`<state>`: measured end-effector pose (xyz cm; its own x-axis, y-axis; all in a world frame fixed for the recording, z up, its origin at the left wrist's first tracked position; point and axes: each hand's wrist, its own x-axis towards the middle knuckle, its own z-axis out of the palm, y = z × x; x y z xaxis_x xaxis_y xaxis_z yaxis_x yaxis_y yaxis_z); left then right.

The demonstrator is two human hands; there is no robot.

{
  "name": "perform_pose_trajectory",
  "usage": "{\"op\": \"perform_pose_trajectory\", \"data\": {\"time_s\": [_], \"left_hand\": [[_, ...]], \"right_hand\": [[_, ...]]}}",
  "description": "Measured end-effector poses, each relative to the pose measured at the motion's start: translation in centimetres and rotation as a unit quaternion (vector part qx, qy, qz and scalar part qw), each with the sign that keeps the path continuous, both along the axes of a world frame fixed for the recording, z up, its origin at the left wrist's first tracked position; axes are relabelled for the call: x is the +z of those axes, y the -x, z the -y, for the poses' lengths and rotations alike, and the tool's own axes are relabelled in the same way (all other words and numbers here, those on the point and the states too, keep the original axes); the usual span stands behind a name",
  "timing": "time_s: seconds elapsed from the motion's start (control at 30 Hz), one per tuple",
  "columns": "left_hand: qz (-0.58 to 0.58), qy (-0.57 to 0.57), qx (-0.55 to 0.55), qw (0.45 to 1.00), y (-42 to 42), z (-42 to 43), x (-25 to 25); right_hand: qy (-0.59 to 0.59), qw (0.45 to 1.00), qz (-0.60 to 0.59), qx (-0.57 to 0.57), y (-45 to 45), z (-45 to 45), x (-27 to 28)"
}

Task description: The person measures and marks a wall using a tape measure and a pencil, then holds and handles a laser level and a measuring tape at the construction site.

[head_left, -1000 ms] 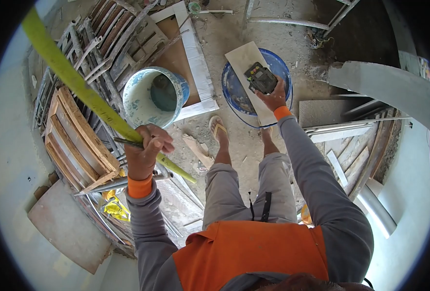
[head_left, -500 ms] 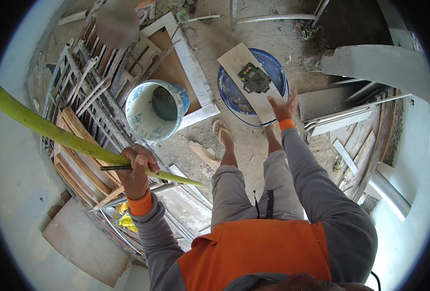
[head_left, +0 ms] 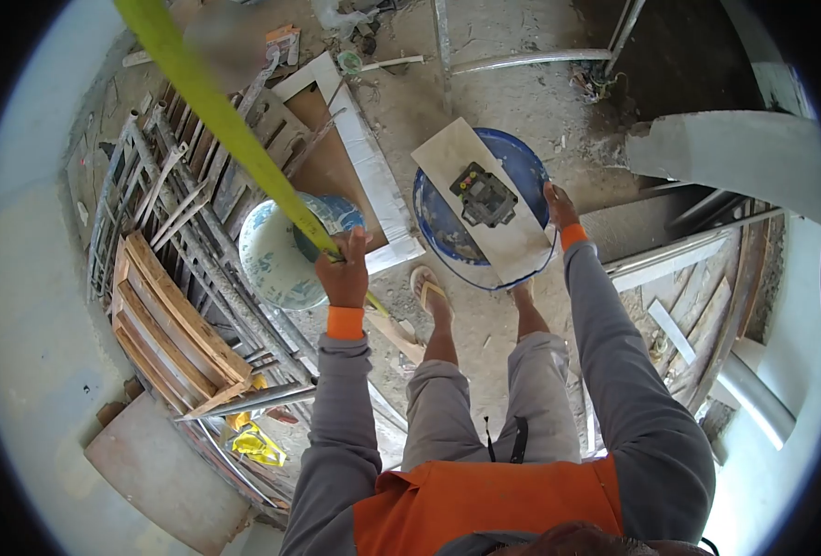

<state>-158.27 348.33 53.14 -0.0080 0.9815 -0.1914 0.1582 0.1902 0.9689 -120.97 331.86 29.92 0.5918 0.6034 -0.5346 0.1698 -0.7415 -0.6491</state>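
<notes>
My left hand (head_left: 344,264) grips a long yellow-green strip (head_left: 230,120) that slants from the top left down past the white bucket. Fingers of my right hand (head_left: 562,206) meet the right rim of a blue bucket (head_left: 512,153); how they close on it is hard to make out. Across that bucket lies a pale board (head_left: 512,243), with a dark device (head_left: 485,196) resting on it, apart from both hands. The white bucket (head_left: 276,264), spattered with blue-green, is just left of my left hand.
Metal poles (head_left: 165,185) and a wooden frame (head_left: 174,324) are piled at the left. A white-edged panel (head_left: 359,139) lies behind the white bucket. At the right are a grey curved slab (head_left: 726,153) and stacked boards (head_left: 679,264). My sandalled feet stand between the buckets.
My right hand let go of the device on the board, then moved to the blue bucket's rim. My left hand shifted right with the strip, which now slants more steeply.
</notes>
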Motion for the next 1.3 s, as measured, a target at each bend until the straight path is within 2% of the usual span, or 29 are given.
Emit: {"op": "perform_pose_trajectory", "data": {"time_s": [0.07,0.1,0.13,0.23,0.3,0.33,0.47,0.5,0.53,0.6,0.63,0.67,0.7,0.73,0.8,0.83,0.9,0.93,1.0,1.07,1.13,1.17,1.23,1.27,1.3], "left_hand": [[0.0,-0.018,-0.003,1.0,-1.0,0.0,-2.7],[-0.092,-0.003,-0.036,0.995,-1.4,0.0,-4.0],[-0.181,0.011,-0.068,0.981,-1.9,-0.1,-5.4],[-0.16,-0.029,-0.079,0.983,-4.2,0.4,-9.9],[-0.181,-0.01,-0.093,0.979,-4.8,0.8,-13.2],[-0.204,0.008,-0.111,0.973,-5.0,1.1,-14.6],[-0.194,0.084,-0.127,0.969,-5.9,2.3,-16.0],[-0.182,0.044,-0.117,0.975,-6.0,2.7,-16.5],[-0.183,0.046,-0.117,0.975,-5.7,3.0,-16.8],[-0.174,0.149,-0.1,0.968,-5.2,3.0,-16.6],[-0.177,0.15,-0.1,0.968,-5.1,3.2,-17.2],[-0.168,0.081,-0.065,0.98,-4.6,3.8,-18.7],[-0.159,0.012,-0.029,0.987,-4.4,3.9,-18.9],[-0.163,0.013,-0.028,0.986,-3.9,4.1,-18.9],[-0.175,0.067,-0.035,0.982,-3.6,4.2,-17.4],[-0.176,0.076,-0.031,0.981,-3.4,4.2,-17.3],[-0.173,0.08,-0.028,0.981,-3.2,4.4,-16.4],[-0.163,0.082,-0.026,0.983,-3.4,4.5,-15.9],[-0.155,0.096,-0.013,0.983,-3.6,4.8,-15.0],[-0.134,0.079,-0.003,0.988,-3.8,4.8,-13.8],[-0.13,0.057,0.012,0.99,-4.1,5.1,-11.9],[-0.115,0.054,0.019,0.992,-3.6,5.3,-11.8],[-0.055,0.074,0.041,0.995,-2.8,5.7,-10.9],[-0.118,0.048,0.008,0.992,-2.5,5.8,-9.0],[-0.12,0.031,-0.007,0.992,-2.2,5.8,-7.0]], "right_hand": [[0.019,0.996,0.07,-0.044,0.4,-1.8,-3.0],[0.129,0.984,0.117,-0.041,1.1,-2.8,-2.0],[0.128,0.984,0.118,-0.04,1.6,-3.7,-0.9],[0.13,0.98,0.142,-0.047,2.1,-4.6,1.1],[-0.018,0.993,0.113,-0.027,1.4,-5.1,0.7],[-0.017,0.993,0.116,-0.023,1.2,-5.0,0.3],[-0.082,0.992,0.1,0.003,0.1,-5.4,-1.3],[-0.101,0.99,0.094,0.012,0.2,-5.6,-0.9],[-0.099,0.991,0.092,0.012,0.2,-6.3,-0.6],[-0.064,0.984,0.143,0.083,-0.3,-9.0,-0.2],[-0.064,0.985,0.14,0.082,-0.5,-10.4,0.1],[-0.049,0.98,0.142,0.13,-0.7,-12.0,0.6],[-0.035,0.973,0.144,0.178,-0.8,-13.4,0.5],[-0.035,0.973,0.14,0.179,-0.7,-14.6,0.5],[-0.141,0.922,0.226,0.279,-0.8,-16.8,-0.2],[-0.142,0.923,0.222,0.281,-0.8,-18.2,-0.4],[-0.055,0.926,0.212,0.306,-0.4,-20.6,0.3],[-0.054,0.926,0.21,0.309,-0.4,-21.2,1.3],[0.05,0.947,0.082,0.306,-0.5,-22.4,4.2],[0.072,0.947,0.064,0.306,-0.1,-22.4,5.5],[-0.019,0.904,0.342,0.256,0.9,-21.0,5.3],[-0.018,0.904,0.344,0.254,1.3,-20.6,5.8],[-0.277,0.896,0.31,0.158,1.7,-19.0,7.7],[-0.292,0.879,0.344,0.155,2.5,-17.3,9.1],[-0.287,0.856,0.394,0.171,3.6,-14.9,10.5]]}}
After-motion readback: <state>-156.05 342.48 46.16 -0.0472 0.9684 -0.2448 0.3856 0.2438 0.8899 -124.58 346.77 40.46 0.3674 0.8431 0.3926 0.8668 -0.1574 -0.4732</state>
